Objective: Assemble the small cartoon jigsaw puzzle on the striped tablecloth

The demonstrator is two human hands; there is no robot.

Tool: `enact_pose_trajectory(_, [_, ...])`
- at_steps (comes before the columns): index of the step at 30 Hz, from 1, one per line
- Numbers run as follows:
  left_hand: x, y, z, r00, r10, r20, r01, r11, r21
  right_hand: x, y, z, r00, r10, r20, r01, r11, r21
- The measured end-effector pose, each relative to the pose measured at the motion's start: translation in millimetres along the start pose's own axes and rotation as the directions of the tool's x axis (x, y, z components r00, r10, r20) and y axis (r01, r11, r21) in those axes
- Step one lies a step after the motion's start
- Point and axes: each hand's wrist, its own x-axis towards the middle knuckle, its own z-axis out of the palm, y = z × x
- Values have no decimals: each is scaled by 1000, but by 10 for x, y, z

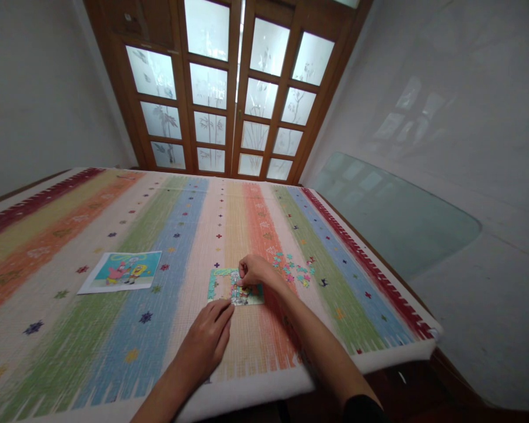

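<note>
A partly assembled jigsaw puzzle [253, 298] lies flat on the striped cloth in front of me, with a gap in its left half where the cloth shows. My left hand [209, 329] rests at its lower edge, fingers stretched out and lying flat. Above the middle of the puzzle, my right hand [255, 271] has thumb and fingers pinched together; whatever is between the fingertips is too small to make out. Loose jigsaw pieces [290, 269], pink, teal and yellow, lie scattered just right of the right hand. Part of the puzzle is hidden under the right hand.
A printed cartoon picture [126, 272] lies to the left on the striped cloth [189, 235]. The near edge of the padded surface [255, 396] runs below my forearms. Wooden glazed doors [235, 88] stand behind, and a glass panel [392, 211] is at the right wall.
</note>
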Motion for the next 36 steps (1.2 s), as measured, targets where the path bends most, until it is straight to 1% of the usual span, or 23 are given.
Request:
enact_pose_trajectory(7, [-2,-2,10,1000,5,-5,-5,1000,11,35,68,-83,995,-80,63,80,997,3])
enact_pose_trajectory(9, [-4,-4,12,1000,5,-7,-5,1000,13,25,77,-63,995,-85,58,84,996,11])
enact_pose_trajectory(13, [-9,-13,15,1000,0,4,-1,1000,15,25,68,7,997,-73,4,72,997,27])
enact_pose_trajectory(16, [-15,-19,16,1000,-9,15,9,1000,19,61,90,8,996,-87,8,86,992,91])
enact_pose_trajectory(18, [-19,-23,16,1000,-14,19,14,1000,15,87,137,-17,994,-108,17,104,981,163])
enact_pose_trajectory(20, [-23,-26,18,1000,-18,22,17,1000,7,96,205,-44,992,-129,1,125,961,247])
enact_pose_trajectory(22, [-26,-28,21,1000,-19,18,19,1000,2,76,293,-68,989,-139,-54,149,934,326])
enact_pose_trajectory(24, [-27,-28,23,1000,-15,10,15,1000,-1,24,404,-101,982,-127,-141,172,906,386])
enact_pose_trajectory(28, [-26,-24,22,1000,-4,4,4,1000,4,-160,721,-241,949,-53,-310,197,868,456])
enact_pose_trajectory(30, [-28,-25,20,1000,-2,5,2,1000,13,-279,924,-331,926,-4,-378,199,855,478])
enact_pose_trajectory(32, [-33,-29,21,1000,-1,9,1,1000,20,-406,1136,-402,886,71,-459,198,836,512])
enact_pose_trajectory(35, [-40,-37,25,1000,7,14,-7,999,35,-586,1422,-440,828,187,-528,172,813,556])
enact_pose_trajectory(36, [-41,-39,27,1000,10,15,-11,999,42,-640,1500,-432,821,210,-531,163,805,570])
